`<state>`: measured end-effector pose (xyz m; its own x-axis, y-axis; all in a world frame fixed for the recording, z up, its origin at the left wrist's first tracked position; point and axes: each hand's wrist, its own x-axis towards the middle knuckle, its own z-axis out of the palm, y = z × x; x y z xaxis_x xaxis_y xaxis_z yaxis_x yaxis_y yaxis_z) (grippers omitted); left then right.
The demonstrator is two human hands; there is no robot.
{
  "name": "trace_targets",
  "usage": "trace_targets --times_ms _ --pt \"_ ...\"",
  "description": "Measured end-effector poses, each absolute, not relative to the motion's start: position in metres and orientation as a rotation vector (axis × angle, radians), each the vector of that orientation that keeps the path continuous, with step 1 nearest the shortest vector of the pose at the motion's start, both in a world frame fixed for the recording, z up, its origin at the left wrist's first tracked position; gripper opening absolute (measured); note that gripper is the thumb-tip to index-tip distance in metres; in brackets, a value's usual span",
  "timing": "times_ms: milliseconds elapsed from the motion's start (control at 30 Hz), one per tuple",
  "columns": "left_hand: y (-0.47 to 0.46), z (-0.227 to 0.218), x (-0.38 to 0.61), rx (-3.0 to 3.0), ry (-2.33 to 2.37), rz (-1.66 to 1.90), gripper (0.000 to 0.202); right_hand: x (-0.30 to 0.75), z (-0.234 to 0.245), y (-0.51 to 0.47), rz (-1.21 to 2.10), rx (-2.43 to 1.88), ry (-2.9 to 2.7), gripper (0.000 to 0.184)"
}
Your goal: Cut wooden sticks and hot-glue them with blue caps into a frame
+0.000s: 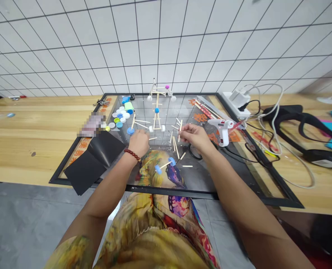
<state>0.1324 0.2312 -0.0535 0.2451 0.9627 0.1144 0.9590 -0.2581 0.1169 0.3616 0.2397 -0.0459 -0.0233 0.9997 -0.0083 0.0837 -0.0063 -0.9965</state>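
My left hand (pixel 139 144), with a red bead bracelet (pixel 132 154) on its wrist, hangs over a black-framed mirror (pixel 166 191), its fingers curled down beside a blue bottle cap (pixel 130 130) with wooden sticks. My right hand (pixel 194 137) pinches an upright wooden stick (pixel 179 131). Between my hands stands a stick model (pixel 156 119) with a blue ball on top, and a second model (pixel 160 92) rises behind it. Loose sticks (pixel 174 146) and an axle with blue caps (pixel 164 166) lie below my right hand.
A white glue gun (pixel 222 130) lies at the mirror's right side, with black cables (pixel 195 152) nearby. Several bottle caps (pixel 121 117) are piled at the left. A black sheet (pixel 94 160) overlaps the frame's left corner. A power strip (pixel 235 102) sits on the wooden table (pixel 34 149).
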Motion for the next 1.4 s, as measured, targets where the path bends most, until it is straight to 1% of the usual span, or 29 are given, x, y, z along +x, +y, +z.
trace_targets --times_ms 67,133,167,233,333,467,733,967,1400 --pt "0.230 -0.052 0.136 2.245 1.798 0.497 0.015 0.357 -0.045 0.237 1.259 -1.258 -1.288 0.031" --pt "0.228 -0.050 0.143 1.829 1.579 0.734 0.008 0.352 -0.044 0.234 1.331 -1.224 -1.276 0.035" --pt "0.226 -0.049 0.147 1.594 1.433 0.797 0.006 0.350 -0.045 0.233 1.368 -1.204 -1.270 0.037" --pt "0.221 -0.048 0.155 1.203 1.169 0.823 0.007 0.347 -0.046 0.230 1.434 -1.172 -1.274 0.039" --pt "0.215 -0.045 0.162 0.960 1.023 0.819 0.011 0.343 -0.048 0.228 1.480 -1.143 -1.293 0.039" --pt "0.212 -0.043 0.164 0.928 1.010 0.831 0.020 0.339 -0.050 0.226 1.484 -1.112 -1.299 0.039" --pt "0.212 -0.048 0.167 0.945 1.001 0.839 0.020 0.331 -0.058 0.227 1.431 -1.090 -1.274 0.041" --pt "0.210 -0.048 0.171 0.928 1.007 0.859 0.018 0.334 -0.060 0.228 1.353 -1.105 -1.288 0.037" --pt "0.208 -0.048 0.171 0.923 1.008 0.864 0.022 0.336 -0.058 0.226 1.450 -1.058 -1.285 0.041"
